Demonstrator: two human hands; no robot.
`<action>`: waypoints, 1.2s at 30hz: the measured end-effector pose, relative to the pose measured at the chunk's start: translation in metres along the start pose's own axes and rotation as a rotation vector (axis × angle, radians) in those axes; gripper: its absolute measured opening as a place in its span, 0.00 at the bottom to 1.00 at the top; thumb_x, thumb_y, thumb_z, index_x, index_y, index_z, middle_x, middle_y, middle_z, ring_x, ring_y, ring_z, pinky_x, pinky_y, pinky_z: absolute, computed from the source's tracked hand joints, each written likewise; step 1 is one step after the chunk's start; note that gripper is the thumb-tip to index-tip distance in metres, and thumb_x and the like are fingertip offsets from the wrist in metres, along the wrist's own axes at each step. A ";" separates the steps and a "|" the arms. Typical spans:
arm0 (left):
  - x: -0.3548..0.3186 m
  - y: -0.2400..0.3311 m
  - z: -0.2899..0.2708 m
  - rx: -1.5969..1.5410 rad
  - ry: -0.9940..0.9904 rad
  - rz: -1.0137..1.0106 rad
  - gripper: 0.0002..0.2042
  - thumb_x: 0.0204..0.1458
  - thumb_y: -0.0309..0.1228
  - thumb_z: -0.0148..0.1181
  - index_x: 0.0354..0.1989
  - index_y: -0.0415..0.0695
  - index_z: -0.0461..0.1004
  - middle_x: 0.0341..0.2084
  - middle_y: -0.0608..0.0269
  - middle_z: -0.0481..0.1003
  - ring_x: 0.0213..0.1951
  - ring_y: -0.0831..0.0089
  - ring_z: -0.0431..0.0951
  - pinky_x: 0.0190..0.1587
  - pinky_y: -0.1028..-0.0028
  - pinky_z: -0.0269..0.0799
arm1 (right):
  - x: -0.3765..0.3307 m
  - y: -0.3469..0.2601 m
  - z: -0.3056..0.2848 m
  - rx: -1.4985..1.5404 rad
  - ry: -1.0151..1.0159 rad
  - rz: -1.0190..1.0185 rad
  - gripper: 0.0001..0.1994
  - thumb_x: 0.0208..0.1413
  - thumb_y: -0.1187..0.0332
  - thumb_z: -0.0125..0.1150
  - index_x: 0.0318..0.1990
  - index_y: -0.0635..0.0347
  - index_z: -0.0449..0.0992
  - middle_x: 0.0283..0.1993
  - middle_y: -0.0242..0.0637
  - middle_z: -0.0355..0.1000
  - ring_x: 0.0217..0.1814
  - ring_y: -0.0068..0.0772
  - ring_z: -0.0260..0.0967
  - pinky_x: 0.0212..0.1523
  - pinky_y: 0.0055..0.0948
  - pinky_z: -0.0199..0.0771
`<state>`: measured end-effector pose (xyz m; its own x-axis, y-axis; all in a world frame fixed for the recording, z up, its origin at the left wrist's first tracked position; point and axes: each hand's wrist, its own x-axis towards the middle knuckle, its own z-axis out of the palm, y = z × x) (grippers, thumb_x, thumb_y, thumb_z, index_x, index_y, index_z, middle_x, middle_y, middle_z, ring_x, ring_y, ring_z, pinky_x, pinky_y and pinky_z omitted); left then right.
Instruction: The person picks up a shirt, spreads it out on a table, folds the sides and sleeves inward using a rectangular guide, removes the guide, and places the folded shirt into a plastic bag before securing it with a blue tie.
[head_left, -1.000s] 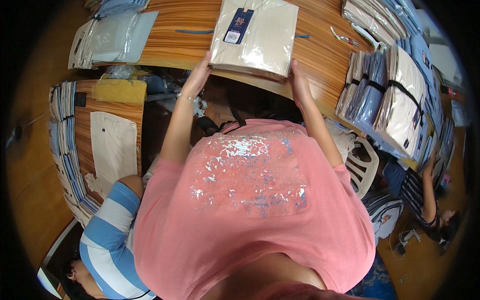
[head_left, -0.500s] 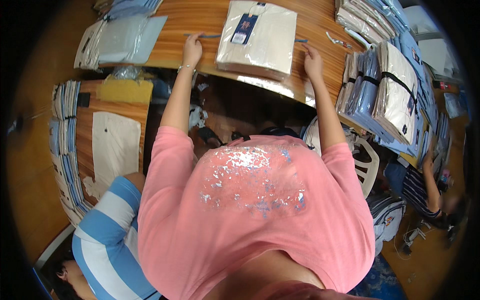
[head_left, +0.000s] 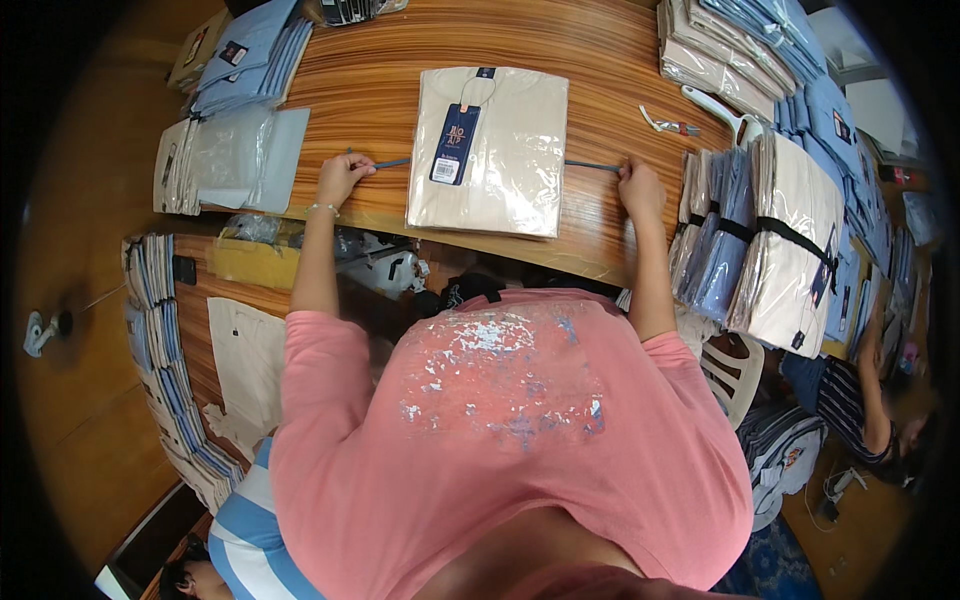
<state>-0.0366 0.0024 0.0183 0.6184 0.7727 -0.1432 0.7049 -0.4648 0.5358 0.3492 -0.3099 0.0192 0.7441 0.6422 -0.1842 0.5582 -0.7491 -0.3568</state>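
Observation:
Before me on the wooden table (head_left: 390,90) lies a stack of cream folded garments (head_left: 525,140) in clear plastic bags, a dark blue hang tag (head_left: 455,145) on top. A thin blue strap (head_left: 592,164) runs beneath the stack and comes out on both sides; its middle is hidden. My left hand (head_left: 342,182) pinches the strap's left end. At the other side, my right hand (head_left: 641,190) has its fingers closed on the right end. Both stretches of strap look nearly straight.
Strapped bundles of bagged garments (head_left: 790,240) stand at the right edge, near a white-handled tool (head_left: 715,105). Blue and cream garment piles (head_left: 250,55) sit at the far left. A person in blue and white stripes (head_left: 250,535) is low on the left, another (head_left: 850,400) at right.
My hands have moved farther apart, and more of the strap shows on either side of the stack. The whole scene sits lower in view as my head has shifted.

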 end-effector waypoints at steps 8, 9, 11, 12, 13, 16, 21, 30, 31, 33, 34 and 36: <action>0.022 0.013 -0.020 -0.071 -0.241 -0.028 0.15 0.53 0.38 0.54 0.21 0.39 0.72 0.17 0.63 0.71 0.23 0.69 0.69 0.34 0.73 0.65 | 0.033 0.011 -0.004 -0.010 0.015 -0.015 0.08 0.52 0.66 0.50 0.35 0.57 0.73 0.34 0.51 0.72 0.40 0.54 0.69 0.39 0.47 0.69; 0.021 0.006 -0.018 -0.213 -0.293 0.007 0.16 0.54 0.38 0.52 0.20 0.39 0.70 0.17 0.65 0.70 0.24 0.71 0.68 0.34 0.74 0.65 | 0.035 0.011 -0.004 -0.008 0.030 -0.027 0.08 0.52 0.66 0.50 0.35 0.58 0.74 0.34 0.51 0.72 0.39 0.55 0.69 0.39 0.47 0.69; 0.026 -0.009 -0.017 -0.424 -0.408 0.050 0.18 0.55 0.38 0.51 0.18 0.39 0.69 0.18 0.70 0.68 0.27 0.79 0.66 0.36 0.76 0.64 | 0.038 0.010 -0.005 -0.085 0.008 -0.003 0.09 0.52 0.66 0.49 0.34 0.59 0.75 0.33 0.52 0.72 0.39 0.55 0.69 0.39 0.47 0.68; 0.028 -0.017 -0.021 -0.390 -0.459 0.000 0.17 0.55 0.38 0.51 0.18 0.39 0.69 0.19 0.70 0.68 0.27 0.79 0.66 0.36 0.77 0.64 | 0.039 0.010 -0.007 -0.124 -0.005 0.007 0.09 0.52 0.67 0.49 0.33 0.60 0.75 0.33 0.53 0.72 0.38 0.56 0.69 0.39 0.47 0.68; 0.028 -0.026 -0.026 -0.355 -0.509 -0.051 0.17 0.55 0.37 0.51 0.18 0.39 0.69 0.19 0.69 0.67 0.27 0.79 0.66 0.35 0.77 0.63 | 0.039 0.016 -0.008 -0.144 -0.017 0.038 0.09 0.53 0.67 0.49 0.33 0.60 0.75 0.33 0.53 0.72 0.38 0.55 0.69 0.39 0.47 0.68; 0.038 -0.024 -0.055 -0.332 -0.538 -0.287 0.17 0.55 0.36 0.51 0.18 0.38 0.69 0.22 0.68 0.67 0.26 0.79 0.65 0.34 0.79 0.63 | 0.039 0.018 -0.023 -0.132 -0.037 0.073 0.10 0.53 0.67 0.49 0.32 0.62 0.76 0.32 0.54 0.72 0.38 0.55 0.69 0.39 0.47 0.68; 0.023 0.122 -0.062 -0.723 -0.356 0.020 0.13 0.55 0.32 0.50 0.21 0.36 0.69 0.27 0.67 0.66 0.27 0.76 0.64 0.32 0.76 0.61 | 0.001 -0.114 -0.100 0.104 -0.162 -0.168 0.10 0.52 0.65 0.50 0.33 0.61 0.76 0.31 0.52 0.72 0.35 0.54 0.70 0.38 0.44 0.68; 0.012 0.187 0.069 -0.121 0.068 0.507 0.06 0.50 0.28 0.50 0.29 0.39 0.68 0.33 0.55 0.64 0.36 0.58 0.63 0.40 0.62 0.58 | -0.008 -0.166 0.018 0.147 0.135 -0.627 0.05 0.46 0.68 0.54 0.30 0.57 0.71 0.33 0.38 0.64 0.38 0.41 0.60 0.38 0.37 0.58; 0.011 0.185 0.072 -0.099 0.059 0.511 0.05 0.50 0.28 0.50 0.29 0.39 0.68 0.33 0.56 0.64 0.36 0.58 0.63 0.41 0.62 0.58 | -0.010 -0.163 0.026 0.162 0.160 -0.633 0.05 0.45 0.69 0.54 0.30 0.57 0.70 0.33 0.38 0.63 0.38 0.41 0.58 0.38 0.37 0.56; 0.009 0.182 0.076 -0.063 0.069 0.518 0.05 0.48 0.28 0.51 0.29 0.40 0.68 0.33 0.57 0.64 0.36 0.59 0.63 0.40 0.63 0.59 | -0.010 -0.161 0.034 0.183 0.197 -0.652 0.05 0.44 0.69 0.55 0.30 0.56 0.70 0.33 0.38 0.61 0.37 0.41 0.57 0.37 0.37 0.55; 0.008 0.181 0.078 -0.051 0.084 0.524 0.05 0.46 0.29 0.52 0.29 0.40 0.68 0.33 0.58 0.64 0.36 0.60 0.64 0.40 0.63 0.59 | -0.011 -0.160 0.036 0.188 0.208 -0.659 0.05 0.44 0.69 0.55 0.30 0.56 0.69 0.33 0.38 0.61 0.37 0.42 0.57 0.37 0.37 0.55; 0.010 0.181 0.082 -0.034 0.106 0.537 0.05 0.45 0.29 0.53 0.28 0.41 0.68 0.32 0.59 0.65 0.35 0.61 0.64 0.39 0.63 0.60 | -0.010 -0.158 0.041 0.203 0.227 -0.665 0.05 0.43 0.69 0.55 0.30 0.56 0.69 0.32 0.38 0.61 0.37 0.42 0.57 0.36 0.37 0.54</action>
<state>0.1250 -0.1093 0.0457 0.8484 0.4710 0.2415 0.2874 -0.7931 0.5370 0.2389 -0.1910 0.0402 0.3414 0.8846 0.3176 0.8558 -0.1529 -0.4941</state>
